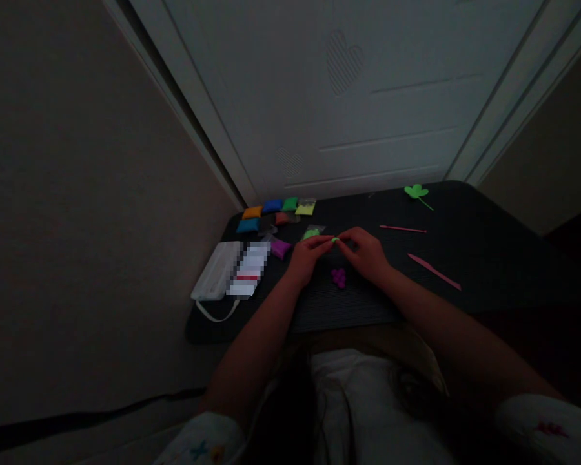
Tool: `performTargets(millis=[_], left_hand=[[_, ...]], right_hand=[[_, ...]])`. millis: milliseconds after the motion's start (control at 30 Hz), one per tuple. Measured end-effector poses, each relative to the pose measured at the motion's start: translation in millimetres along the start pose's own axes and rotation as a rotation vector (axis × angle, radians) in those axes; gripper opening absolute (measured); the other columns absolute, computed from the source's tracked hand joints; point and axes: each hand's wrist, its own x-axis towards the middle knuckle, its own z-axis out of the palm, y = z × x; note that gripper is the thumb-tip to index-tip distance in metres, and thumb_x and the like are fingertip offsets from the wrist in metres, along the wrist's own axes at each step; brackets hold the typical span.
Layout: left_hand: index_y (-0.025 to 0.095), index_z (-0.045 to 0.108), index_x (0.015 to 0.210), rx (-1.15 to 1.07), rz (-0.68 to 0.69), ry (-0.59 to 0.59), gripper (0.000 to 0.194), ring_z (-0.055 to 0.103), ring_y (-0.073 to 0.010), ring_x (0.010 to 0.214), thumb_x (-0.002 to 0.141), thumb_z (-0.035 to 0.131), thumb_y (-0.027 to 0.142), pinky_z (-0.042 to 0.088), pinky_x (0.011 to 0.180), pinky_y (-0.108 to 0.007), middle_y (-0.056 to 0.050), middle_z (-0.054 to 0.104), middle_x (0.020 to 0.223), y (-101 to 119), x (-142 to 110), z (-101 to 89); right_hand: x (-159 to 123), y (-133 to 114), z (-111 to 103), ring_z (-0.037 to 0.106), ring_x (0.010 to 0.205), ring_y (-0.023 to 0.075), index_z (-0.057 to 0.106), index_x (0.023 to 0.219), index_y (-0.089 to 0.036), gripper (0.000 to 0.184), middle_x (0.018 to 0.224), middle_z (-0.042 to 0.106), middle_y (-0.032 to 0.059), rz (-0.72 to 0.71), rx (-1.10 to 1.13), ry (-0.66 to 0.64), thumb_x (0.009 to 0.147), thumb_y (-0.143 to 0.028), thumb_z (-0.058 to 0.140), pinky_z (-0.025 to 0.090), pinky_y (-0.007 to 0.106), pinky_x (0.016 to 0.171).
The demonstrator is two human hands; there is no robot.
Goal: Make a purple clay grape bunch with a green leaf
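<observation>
A small lump of light green modelling clay (336, 240) is pinched between the fingertips of my left hand (306, 257) and my right hand (366, 254), above the dark table. Both hands are closed on it with the fingers bent. Just below them on the table lies a cluster of purple clay balls (339, 278). Behind my left hand rests an opened clear packet of light green clay (312, 232), partly hidden by the fingers. A packet of purple clay (281, 248) lies to the left of that hand.
Several coloured clay packets (272, 205) sit at the table's back left. A white case (217, 271) with a strap and a blurred card stand at the left. On the right are a thin pink tool (403, 228), a pink clay knife (434, 270) and a green clover shape (416, 192).
</observation>
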Motion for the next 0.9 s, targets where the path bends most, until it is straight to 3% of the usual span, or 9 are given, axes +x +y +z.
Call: performTargets(millis=[900], left_hand=[[0.018,0.066,0.083,-0.083,-0.035,-0.006,0.025,0.058,-0.0138,0.079,0.059,0.068,0.025,0.041,0.082,-0.033,-0.001,0.065,0.083,4.0,-1.4,0.3]], right_hand=[[1.9,-3.2,-2.0,0.057,0.081,0.0184,0.059,0.087,-0.021,0.013,0.083,0.061,0.0041,0.02,0.03,-0.005,0.079,-0.023,0.049,0.045,0.032,0.072]])
